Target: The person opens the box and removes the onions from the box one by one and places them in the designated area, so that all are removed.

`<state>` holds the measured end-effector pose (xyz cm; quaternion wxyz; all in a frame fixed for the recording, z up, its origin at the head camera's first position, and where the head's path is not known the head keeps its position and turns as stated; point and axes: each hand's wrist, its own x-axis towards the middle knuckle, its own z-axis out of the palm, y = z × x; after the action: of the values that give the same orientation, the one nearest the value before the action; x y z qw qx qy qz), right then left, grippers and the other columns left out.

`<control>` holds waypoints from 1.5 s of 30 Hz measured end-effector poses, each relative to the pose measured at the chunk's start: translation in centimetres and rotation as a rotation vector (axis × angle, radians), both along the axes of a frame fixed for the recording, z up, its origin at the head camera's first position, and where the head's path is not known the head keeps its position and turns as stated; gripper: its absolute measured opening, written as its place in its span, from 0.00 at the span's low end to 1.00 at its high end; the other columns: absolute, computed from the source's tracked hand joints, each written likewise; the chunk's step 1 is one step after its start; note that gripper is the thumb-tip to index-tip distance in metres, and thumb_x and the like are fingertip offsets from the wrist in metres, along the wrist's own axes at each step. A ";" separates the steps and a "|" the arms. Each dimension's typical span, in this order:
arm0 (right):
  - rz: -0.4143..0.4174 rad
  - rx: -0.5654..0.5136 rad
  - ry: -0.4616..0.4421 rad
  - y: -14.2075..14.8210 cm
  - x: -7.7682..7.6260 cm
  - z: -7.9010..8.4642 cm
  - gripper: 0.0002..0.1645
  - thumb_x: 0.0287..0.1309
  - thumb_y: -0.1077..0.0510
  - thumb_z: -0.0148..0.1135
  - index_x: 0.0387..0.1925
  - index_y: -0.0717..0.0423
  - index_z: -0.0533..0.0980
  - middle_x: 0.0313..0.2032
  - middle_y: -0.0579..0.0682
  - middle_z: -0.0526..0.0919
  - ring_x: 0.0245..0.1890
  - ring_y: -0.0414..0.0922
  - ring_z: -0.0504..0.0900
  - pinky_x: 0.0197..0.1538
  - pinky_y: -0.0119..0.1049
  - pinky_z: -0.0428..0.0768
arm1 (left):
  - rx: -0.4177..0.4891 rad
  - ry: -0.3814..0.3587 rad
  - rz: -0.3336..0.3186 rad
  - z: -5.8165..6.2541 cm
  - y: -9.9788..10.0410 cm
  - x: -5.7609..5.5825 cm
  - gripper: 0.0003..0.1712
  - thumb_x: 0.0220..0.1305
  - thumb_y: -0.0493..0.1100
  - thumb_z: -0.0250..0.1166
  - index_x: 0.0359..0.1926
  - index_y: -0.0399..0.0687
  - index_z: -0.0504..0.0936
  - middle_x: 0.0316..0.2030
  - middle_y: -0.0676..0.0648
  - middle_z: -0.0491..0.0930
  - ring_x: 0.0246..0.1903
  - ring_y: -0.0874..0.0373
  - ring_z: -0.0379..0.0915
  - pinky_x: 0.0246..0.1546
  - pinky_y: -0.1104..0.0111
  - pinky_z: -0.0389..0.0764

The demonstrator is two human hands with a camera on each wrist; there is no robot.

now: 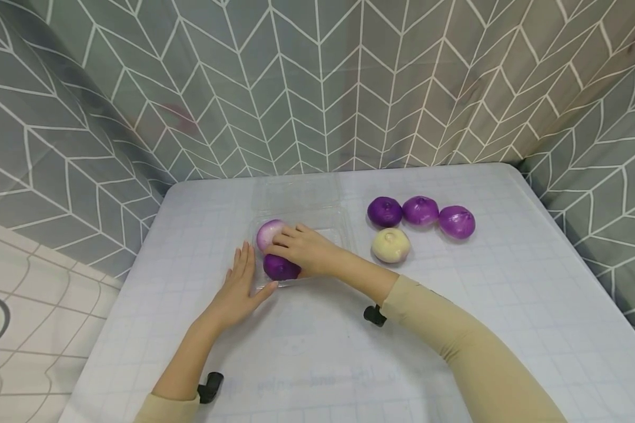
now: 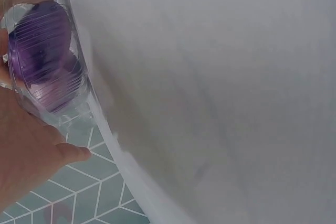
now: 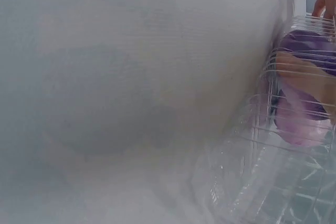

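Observation:
A clear plastic clamshell container (image 1: 334,221) lies with its lid (image 1: 296,194) folded back. A pale pink-purple onion (image 1: 268,235) sits in its left part, at the back. Just in front of it is a dark purple onion (image 1: 281,268), which my right hand (image 1: 313,251) grips inside the container. Through the ribbed plastic, the right wrist view shows fingers (image 3: 296,72) against this dark onion. My left hand (image 1: 234,298) rests along the container's left side, fingers straight and thumb spread toward the front edge. In the left wrist view, the purple onion (image 2: 44,45) appears behind the container wall.
To the right of the container, a dark purple onion (image 1: 384,211) and two lighter purple onions (image 1: 420,210) (image 1: 457,222) stand in a row. A peeled cream-coloured onion (image 1: 391,245) lies in front of them. A patterned grey curtain (image 1: 323,88) hangs behind the white table (image 1: 317,352).

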<state>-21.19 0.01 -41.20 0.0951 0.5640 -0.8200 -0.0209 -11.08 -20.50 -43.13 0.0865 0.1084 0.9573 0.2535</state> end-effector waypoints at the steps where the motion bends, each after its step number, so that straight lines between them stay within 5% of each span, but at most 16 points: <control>1: -0.005 -0.008 -0.008 0.1 0.0 0.0 0.47 0.42 0.36 0.75 0.64 0.44 0.69 0.57 0.47 0.74 0.57 0.46 0.68 0.52 0.41 0.70 | 0.000 0.002 -0.001 0.0 0.0 0.0 0.58 0.67 0.66 0.53 0.73 0.36 0.29 0.74 0.40 0.23 0.72 0.41 0.18 0.64 0.36 0.41; 7: -0.081 -0.105 -0.055 1.2 -0.2 0.1 0.48 0.40 0.36 0.76 0.61 0.50 0.69 0.56 0.48 0.74 0.57 0.47 0.69 0.56 0.42 0.69 | 0.006 0.009 -0.007 0.0 0.1 0.0 0.59 0.66 0.68 0.51 0.73 0.36 0.29 0.74 0.38 0.24 0.72 0.41 0.19 0.64 0.35 0.41; 15: -0.360 -0.467 -0.183 4.1 0.3 0.5 0.53 0.33 0.34 0.75 0.62 0.52 0.68 0.54 0.48 0.75 0.53 0.46 0.69 0.53 0.43 0.68 | 0.020 0.001 -0.004 -0.1 0.0 0.1 0.57 0.67 0.68 0.50 0.73 0.37 0.27 0.74 0.41 0.22 0.72 0.42 0.18 0.64 0.36 0.39; 19: -0.420 -0.577 -0.221 6.0 0.6 0.5 0.55 0.32 0.31 0.72 0.62 0.51 0.68 0.55 0.47 0.75 0.52 0.45 0.68 0.51 0.42 0.68 | 0.012 0.004 -0.003 0.0 0.0 0.2 0.58 0.67 0.68 0.50 0.73 0.37 0.27 0.74 0.41 0.21 0.72 0.41 0.18 0.64 0.36 0.40; 45: -0.465 -0.652 -0.181 10.4 2.2 1.8 0.54 0.32 0.34 0.74 0.62 0.52 0.68 0.51 0.49 0.74 0.49 0.48 0.68 0.50 0.48 0.69 | 0.015 0.003 -0.003 -0.2 0.0 0.2 0.58 0.67 0.68 0.49 0.73 0.38 0.26 0.73 0.42 0.20 0.72 0.42 0.17 0.64 0.36 0.40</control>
<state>-18.95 10.37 -39.39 0.1890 0.3035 -0.8943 0.2691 -10.84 -20.48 -43.32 0.0843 0.1109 0.9554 0.2606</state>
